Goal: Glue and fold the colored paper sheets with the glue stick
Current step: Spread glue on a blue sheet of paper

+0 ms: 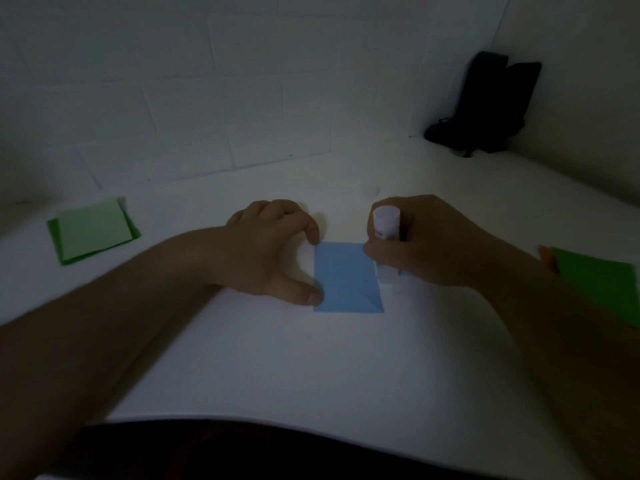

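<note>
The right hand [429, 244] grips a white cylindrical glue stick [385, 247] upright, its lower end on the right edge of a small blue folded paper square [346, 277]. The left hand [273, 247], spread, pins the square's left edge to the white table [311, 368] with thumb and forefinger.

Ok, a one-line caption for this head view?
Left hand steadies blue paper while right hand applies glue stick.
</note>
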The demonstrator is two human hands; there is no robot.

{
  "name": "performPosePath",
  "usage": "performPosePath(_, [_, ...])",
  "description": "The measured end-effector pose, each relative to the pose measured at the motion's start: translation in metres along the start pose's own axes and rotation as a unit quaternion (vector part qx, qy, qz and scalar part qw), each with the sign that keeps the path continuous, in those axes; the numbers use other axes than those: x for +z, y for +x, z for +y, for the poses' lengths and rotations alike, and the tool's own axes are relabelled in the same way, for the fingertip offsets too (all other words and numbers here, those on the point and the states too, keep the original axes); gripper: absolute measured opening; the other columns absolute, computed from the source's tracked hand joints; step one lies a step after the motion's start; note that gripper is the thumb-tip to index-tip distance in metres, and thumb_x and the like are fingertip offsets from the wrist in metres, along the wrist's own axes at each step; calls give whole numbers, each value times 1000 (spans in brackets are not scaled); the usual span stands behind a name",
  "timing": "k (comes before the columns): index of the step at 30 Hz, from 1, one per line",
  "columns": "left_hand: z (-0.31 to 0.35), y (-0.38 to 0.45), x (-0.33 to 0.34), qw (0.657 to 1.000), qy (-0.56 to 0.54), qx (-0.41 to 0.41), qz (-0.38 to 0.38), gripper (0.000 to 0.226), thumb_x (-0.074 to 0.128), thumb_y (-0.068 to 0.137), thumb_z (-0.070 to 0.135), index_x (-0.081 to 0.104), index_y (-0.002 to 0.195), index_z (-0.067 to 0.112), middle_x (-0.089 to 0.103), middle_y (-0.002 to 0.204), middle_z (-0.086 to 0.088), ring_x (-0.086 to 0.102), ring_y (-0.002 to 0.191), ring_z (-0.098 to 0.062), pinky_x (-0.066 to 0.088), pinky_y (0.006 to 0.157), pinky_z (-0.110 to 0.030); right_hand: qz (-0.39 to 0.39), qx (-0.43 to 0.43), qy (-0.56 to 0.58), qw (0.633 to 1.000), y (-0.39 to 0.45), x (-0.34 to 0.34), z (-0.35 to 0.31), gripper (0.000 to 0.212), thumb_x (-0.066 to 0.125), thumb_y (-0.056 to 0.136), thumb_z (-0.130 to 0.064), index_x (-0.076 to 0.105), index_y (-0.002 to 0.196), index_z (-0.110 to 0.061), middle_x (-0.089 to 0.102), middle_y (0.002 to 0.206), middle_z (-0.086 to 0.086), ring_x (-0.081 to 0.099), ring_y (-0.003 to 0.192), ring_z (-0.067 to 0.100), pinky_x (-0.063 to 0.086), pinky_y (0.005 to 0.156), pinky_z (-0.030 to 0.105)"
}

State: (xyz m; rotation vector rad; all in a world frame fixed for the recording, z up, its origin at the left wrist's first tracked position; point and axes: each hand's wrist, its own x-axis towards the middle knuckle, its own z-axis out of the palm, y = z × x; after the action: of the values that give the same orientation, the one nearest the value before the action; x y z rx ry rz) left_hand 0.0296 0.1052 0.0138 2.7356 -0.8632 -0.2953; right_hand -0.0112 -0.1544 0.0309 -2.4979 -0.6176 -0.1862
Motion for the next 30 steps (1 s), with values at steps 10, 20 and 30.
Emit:
performPosePath(10, [-1,1,1,1000,11,-2,3,84,53,38,94,34,113,61,28,139,22,25,138,-15,26,118,-44,-29,-39,54,997,7,24,-14,43,55,81,-60,67,88,-19,68,81,-1,65,76,15,52,75,39])
performPosePath(20, [-1,0,1,1000,8,8,8,83,54,40,93,35,114,60,30,138,22,27,138,-17,25,118,-46,-45,-12,20,999,-4,0,-5,24,70,88,-30,54,71,-22,60,68,-3,57,61,10,45,60,24])
performPosePath(30, [4,-4,-3,999,22,2,-24,85,51,41,92,27,115,59,24,139,23,20,139,-12,22,117,-39,19,-67,59,996,7,32,-21,25,69,90,-26,55,76,-10,57,66,3,55,64,15,39,60,20])
